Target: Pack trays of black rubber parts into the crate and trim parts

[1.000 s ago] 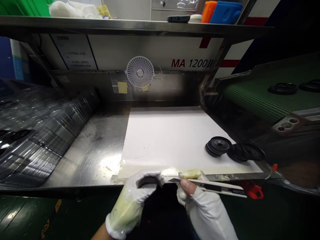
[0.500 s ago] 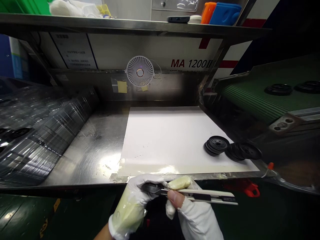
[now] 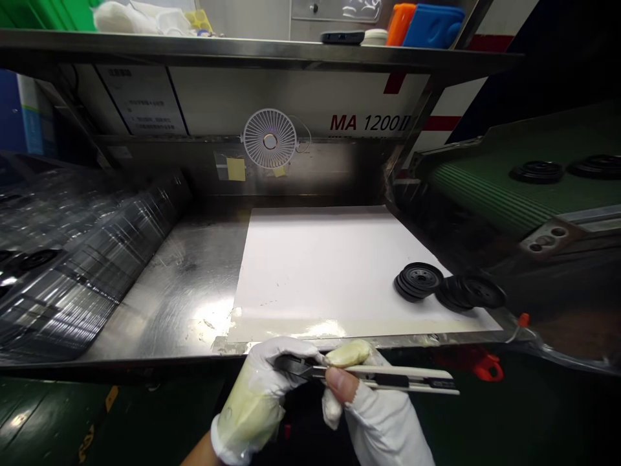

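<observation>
The black moulded disc (image 3: 291, 364) is being clamped in the left hand (image 3: 252, 395), just in front of the steel bench's (image 3: 160, 304) near edge. The right hand (image 3: 381, 414) is pinching a white utility knife (image 3: 392, 378) closed against it, with the blade meeting the disc and pale yellow paste (image 3: 347, 353) gathering on top. Beyond the edge, a white sheet (image 3: 320, 272) is spreading open, with stacked black discs (image 3: 417, 281) sitting well off to the right.
</observation>
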A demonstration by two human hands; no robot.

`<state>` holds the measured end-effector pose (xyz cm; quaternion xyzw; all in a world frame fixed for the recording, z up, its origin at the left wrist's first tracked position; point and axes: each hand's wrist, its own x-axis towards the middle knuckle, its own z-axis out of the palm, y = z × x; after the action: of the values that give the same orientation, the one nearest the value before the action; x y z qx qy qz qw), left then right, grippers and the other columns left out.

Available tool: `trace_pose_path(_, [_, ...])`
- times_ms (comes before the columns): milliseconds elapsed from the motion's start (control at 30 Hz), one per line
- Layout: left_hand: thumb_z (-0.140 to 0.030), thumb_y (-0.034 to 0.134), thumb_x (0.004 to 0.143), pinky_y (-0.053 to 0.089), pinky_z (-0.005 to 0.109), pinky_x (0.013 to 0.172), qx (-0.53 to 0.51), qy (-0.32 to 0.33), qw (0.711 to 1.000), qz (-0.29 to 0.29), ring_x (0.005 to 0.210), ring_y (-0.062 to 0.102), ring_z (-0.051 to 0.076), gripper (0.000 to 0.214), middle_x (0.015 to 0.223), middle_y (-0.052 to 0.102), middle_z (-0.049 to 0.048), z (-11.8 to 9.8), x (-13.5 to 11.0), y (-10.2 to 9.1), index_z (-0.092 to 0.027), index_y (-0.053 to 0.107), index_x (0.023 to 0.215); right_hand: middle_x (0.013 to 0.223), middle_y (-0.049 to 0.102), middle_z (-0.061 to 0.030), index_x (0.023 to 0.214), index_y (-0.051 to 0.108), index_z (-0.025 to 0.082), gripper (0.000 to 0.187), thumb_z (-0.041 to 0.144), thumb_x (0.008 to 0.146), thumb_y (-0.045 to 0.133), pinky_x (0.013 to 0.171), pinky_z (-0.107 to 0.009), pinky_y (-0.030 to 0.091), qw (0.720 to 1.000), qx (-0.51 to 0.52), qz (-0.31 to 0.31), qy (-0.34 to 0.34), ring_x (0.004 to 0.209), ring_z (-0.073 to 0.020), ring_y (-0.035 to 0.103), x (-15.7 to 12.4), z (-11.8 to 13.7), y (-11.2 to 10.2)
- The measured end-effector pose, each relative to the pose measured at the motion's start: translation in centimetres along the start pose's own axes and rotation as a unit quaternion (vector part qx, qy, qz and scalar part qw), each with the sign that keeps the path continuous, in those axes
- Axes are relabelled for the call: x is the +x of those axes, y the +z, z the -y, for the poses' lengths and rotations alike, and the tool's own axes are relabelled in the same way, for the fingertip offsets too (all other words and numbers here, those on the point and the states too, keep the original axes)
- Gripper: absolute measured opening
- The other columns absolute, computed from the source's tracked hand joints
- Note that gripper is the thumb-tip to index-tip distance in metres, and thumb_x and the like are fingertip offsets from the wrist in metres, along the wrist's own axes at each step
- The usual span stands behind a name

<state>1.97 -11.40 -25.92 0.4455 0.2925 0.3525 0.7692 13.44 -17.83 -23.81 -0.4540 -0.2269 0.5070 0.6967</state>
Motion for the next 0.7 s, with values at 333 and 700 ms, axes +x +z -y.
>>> trace_pose_path(333, [-0.015,0.071,0.067,0.050,0.034,0.075,0.022,-0.026,0.999,0.029,0.086,0.065,0.027,0.017,0.072,0.069,0.0057,-1.3,-0.2,-0.1,-0.020,0.075,0.083,0.043,0.056,0.0028,0.062,0.061,0.017,0.028,0.039,0.070,0.075,0.047,-0.023,0.041,0.997,-0.050,0.047,0.030,0.042,-0.0095,0.049,-0.2,1.5,-0.8])
trace_pose_path(700, [-0.014,0.054,0.070,0.048,0.031,0.064,0.027,-0.055,0.981,0.186,0.069,0.064,0.023,0.023,0.076,0.070,0.0100,-2.3,-0.5,0.5,-0.010,0.072,0.084,0.046,0.052,0.0001,0.051,0.056,0.016,0.036,0.040,0.073,0.070,0.049,-0.025,0.034,0.989,-0.064,0.112,0.067,0.047,-0.0112,0.047,0.4,2.2,-1.1])
